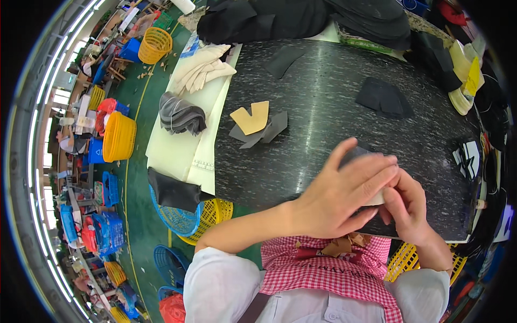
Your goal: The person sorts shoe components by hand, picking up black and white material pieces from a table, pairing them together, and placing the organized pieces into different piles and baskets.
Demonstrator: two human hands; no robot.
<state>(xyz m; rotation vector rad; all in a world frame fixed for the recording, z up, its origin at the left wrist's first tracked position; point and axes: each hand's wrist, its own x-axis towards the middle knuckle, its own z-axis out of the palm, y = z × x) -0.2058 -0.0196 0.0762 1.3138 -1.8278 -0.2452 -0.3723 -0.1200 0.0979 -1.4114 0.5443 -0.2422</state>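
A small piece of sheet material (375, 199), dark on one face and pale along its lower edge, lies between my hands at the table's near edge. My left hand (344, 196) rests across the piece with fingers stretched out and thumb apart, slightly blurred and covering most of it. At the piece's right side, my right hand (407, 207) pinches the edge between thumb and fingers. To the left on the table, a tan notched cutout (252, 118) overlaps some grey cutouts (274, 128). Black cutouts (382, 97) lie farther off to the right.
A black speckled tabletop (312, 156) spans the middle. Stacked cream pieces (202, 70) and a grey bundle (182, 114) sit on its left side; dark sheets (264, 21) are heaped at the back. Below its left edge stand a blue basket (177, 212) and a yellow basket (218, 215).
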